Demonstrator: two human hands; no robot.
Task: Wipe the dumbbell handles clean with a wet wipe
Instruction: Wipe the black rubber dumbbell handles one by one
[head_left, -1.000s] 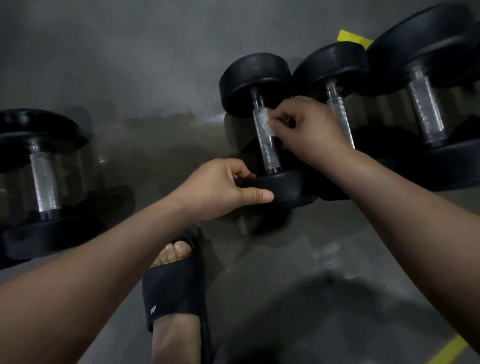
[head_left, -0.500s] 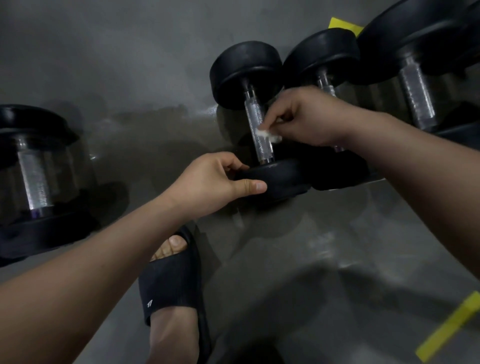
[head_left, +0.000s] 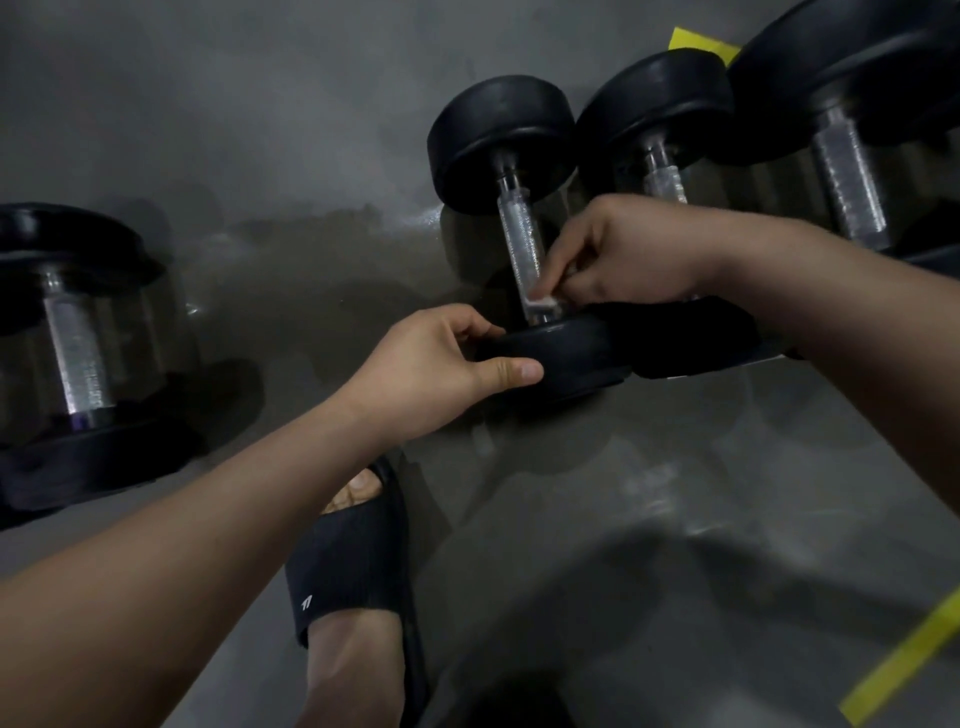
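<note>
The left hand (head_left: 426, 374) grips the black round dumbbell end (head_left: 566, 358). Just above it, the right hand (head_left: 623, 254) pinches a small white wet wipe (head_left: 545, 301) against the shiny metal handle (head_left: 522, 249).

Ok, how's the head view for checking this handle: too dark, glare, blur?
Head view: dim overall, the black weight ends lose detail; the handle catches bright glints, so grime is hard to judge; the wet wipe shows only as a small white patch under the right hand; edges bend and soften.

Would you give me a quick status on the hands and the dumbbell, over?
Left hand grips near weight head. Right hand pinches wet wipe low on handle. Neighbour dumbbell close alongside.
</note>
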